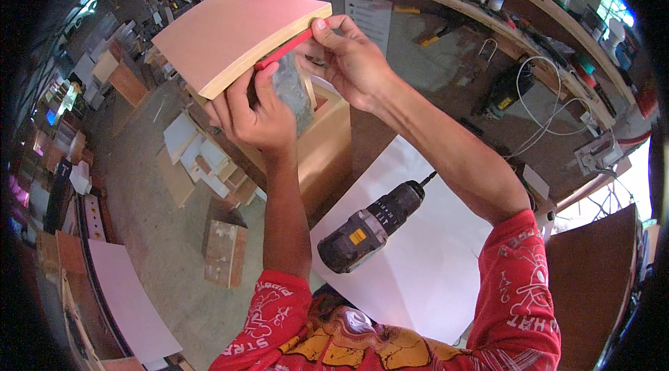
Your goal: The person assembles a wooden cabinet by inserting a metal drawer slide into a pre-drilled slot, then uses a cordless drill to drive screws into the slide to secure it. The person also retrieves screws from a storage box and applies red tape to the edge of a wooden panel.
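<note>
Ahead of me, a wooden panel (240, 33) with a pinkish face and pale edge is tilted above a wooden box-like piece (326, 151). A narrow red strip (284, 49) lies along the panel's near edge; its exact kind I cannot tell. My left hand (256, 112) is closed, its thumb at the strip's lower end and its fingers reaching under the panel. My right hand (352, 61) pinches the strip's upper end against the panel edge. Nearer to me, a black and grey cordless drill (373, 225) lies on a white sheet (425, 259), its bit toward the upper right.
Offcuts (202, 162) are heaped on the floor at left, with a small wooden block (224, 252) nearer me. A curved-looking bench (502, 19) with tools and bottles runs along the right. A white cable (550, 103) loops there. A brown board (592, 287) stands at lower right.
</note>
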Demonstrator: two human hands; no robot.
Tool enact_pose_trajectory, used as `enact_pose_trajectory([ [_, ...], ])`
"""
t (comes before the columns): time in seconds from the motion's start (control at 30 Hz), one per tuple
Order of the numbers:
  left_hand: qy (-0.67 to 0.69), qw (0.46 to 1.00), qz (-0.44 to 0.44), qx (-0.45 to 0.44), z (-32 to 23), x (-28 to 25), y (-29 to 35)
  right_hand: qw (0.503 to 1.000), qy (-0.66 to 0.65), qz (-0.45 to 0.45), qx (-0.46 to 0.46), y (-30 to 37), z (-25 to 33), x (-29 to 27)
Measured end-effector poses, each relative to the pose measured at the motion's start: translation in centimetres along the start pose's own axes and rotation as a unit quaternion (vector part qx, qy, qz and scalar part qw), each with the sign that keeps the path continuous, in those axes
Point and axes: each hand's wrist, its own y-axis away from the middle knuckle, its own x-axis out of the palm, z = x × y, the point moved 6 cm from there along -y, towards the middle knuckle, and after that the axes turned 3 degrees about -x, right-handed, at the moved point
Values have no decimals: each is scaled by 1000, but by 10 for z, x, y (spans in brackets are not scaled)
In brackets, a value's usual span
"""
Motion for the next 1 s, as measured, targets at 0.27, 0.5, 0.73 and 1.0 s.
enact_pose_trajectory([
  [0.27,6,999,-8,50,-5,1,-1,1000,4,11,7,-4,1,-3],
  [0.5,26,999,-22,-9,1,4,5,999,30,10,20,-3,2,-3],
  [0.73,32,999,-18,-31,2,5,5,999,31,17,-2,-4,3,-1],
  [1.0,29,999,-29,13,0,5,5,998,36,52,13,-5,3,-6],
])
